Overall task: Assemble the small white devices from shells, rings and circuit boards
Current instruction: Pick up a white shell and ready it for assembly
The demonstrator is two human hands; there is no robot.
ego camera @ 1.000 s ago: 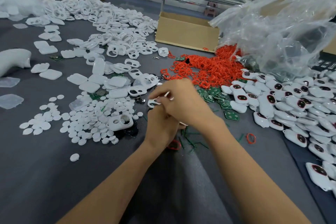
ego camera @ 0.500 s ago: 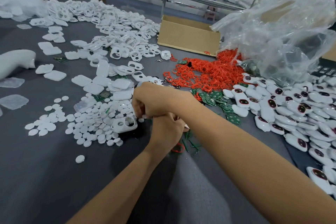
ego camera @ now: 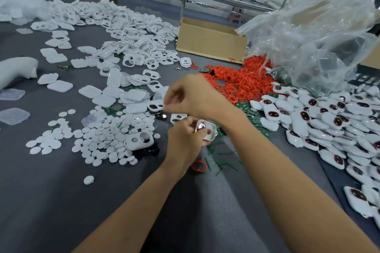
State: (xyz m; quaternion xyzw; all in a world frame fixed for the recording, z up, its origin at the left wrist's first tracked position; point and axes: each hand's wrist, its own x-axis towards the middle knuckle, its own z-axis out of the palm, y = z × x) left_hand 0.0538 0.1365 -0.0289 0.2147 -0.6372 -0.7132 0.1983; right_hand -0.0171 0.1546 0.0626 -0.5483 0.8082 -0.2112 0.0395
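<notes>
Left hand [ego camera: 185, 141] is low and near me, fingers curled round a white shell [ego camera: 208, 132], gripping it with the open side up. A silver round cell [ego camera: 202, 125] shines inside it, right at my fingertips. My right hand [ego camera: 193, 98] is beyond it, crossed over toward the left, and its wrist passes just beside the shell. The right fingertips [ego camera: 170, 101] are drawn together, but they are a blur, so I cannot tell whether they pinch something or hold nothing.

Left of my left fingers, a two-hole shell [ego camera: 139, 139] rests on the edge of a wide spread of white discs [ego camera: 102, 135]. Beyond the discs, left of my right fingertips, lie flat white covers [ego camera: 102, 98]. Far past those is a big heap of white frames [ego camera: 127, 26].

To the right of my right hand is the pile of orange rings [ego camera: 240, 82]. Green circuit boards [ego camera: 254, 118] lie just beside my right forearm. Further right, the finished devices [ego camera: 329, 121] are heaped, many with dark windows facing up.

Close to my left wrist, on the near side, one loose orange ring [ego camera: 199, 166] lies among thin green strips [ego camera: 224, 162].

Well beyond both hands, behind the rings, stand a cardboard box [ego camera: 211, 41] and a crumpled clear plastic bag [ego camera: 308, 37]. All of it sits on the grey cloth [ego camera: 41, 191].
</notes>
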